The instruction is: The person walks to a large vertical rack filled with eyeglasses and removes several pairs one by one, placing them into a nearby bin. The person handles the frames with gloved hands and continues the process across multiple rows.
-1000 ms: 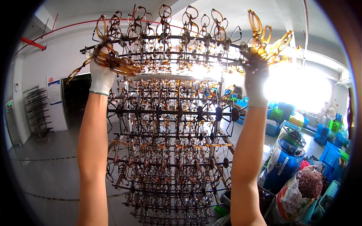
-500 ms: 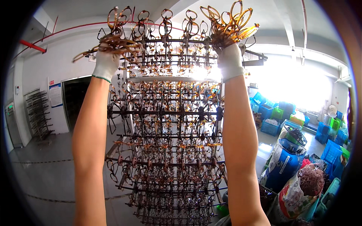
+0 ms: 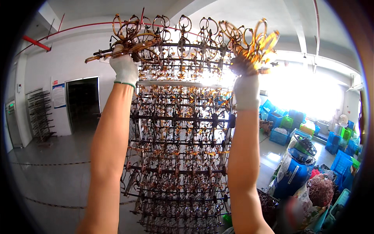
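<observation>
A tall metal rack [image 3: 179, 156] hung with several rows of brownish eyeglass frames fills the middle of the view. Both my arms reach up to its top tier. My left hand [image 3: 125, 68], in a white glove, grips a bunch of amber eyeglass frames [image 3: 130, 37] at the rack's upper left. My right hand [image 3: 244, 84], also gloved in white, is closed on another bunch of golden eyeglass frames [image 3: 251, 39] at the upper right, against bright window light.
Blue and green plastic crates [image 3: 343, 152] and filled sacks [image 3: 307, 191] stand at the lower right by the window. A dark doorway [image 3: 82, 103] and another empty rack [image 3: 39, 115] are at the left. A grey floor [image 3: 50, 171] spreads below.
My right hand has moved left and then a little back right along the top tier with its bunch. My left hand has shifted slightly right and up with its bunch.
</observation>
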`<state>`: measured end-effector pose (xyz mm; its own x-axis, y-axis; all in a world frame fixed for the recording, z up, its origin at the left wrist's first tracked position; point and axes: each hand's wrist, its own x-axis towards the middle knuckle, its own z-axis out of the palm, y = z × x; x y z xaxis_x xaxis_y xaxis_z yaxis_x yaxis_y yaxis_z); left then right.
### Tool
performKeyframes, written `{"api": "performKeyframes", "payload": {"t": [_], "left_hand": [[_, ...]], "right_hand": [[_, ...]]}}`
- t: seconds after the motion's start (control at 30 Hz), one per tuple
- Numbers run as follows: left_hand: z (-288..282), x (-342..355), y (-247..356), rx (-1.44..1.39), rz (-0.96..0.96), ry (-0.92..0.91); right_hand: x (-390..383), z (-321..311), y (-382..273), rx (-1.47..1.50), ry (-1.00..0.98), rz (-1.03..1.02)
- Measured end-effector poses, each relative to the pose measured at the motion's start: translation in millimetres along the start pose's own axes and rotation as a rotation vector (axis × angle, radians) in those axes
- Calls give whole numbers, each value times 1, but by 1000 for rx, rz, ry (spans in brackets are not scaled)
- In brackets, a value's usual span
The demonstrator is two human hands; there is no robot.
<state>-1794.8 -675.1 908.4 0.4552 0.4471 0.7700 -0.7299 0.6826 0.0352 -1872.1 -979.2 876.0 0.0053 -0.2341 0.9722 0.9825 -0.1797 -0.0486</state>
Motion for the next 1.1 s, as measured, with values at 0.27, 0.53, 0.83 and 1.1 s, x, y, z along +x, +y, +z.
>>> {"api": "performKeyframes", "payload": {"t": [0.27,0.53,0.83,1.1], "left_hand": [[-31,-8,2,-107,164,-389],[9,-30,-13,-73,-198,-284],[36,-28,-21,6,-276,-277],[37,-7,-42,-310,-286,-212]], "right_hand": [[-10,57,11,353,28,251],[8,65,-5,468,-84,517],[24,66,-31,140,-139,488],[46,69,13,-270,-197,24]]}}
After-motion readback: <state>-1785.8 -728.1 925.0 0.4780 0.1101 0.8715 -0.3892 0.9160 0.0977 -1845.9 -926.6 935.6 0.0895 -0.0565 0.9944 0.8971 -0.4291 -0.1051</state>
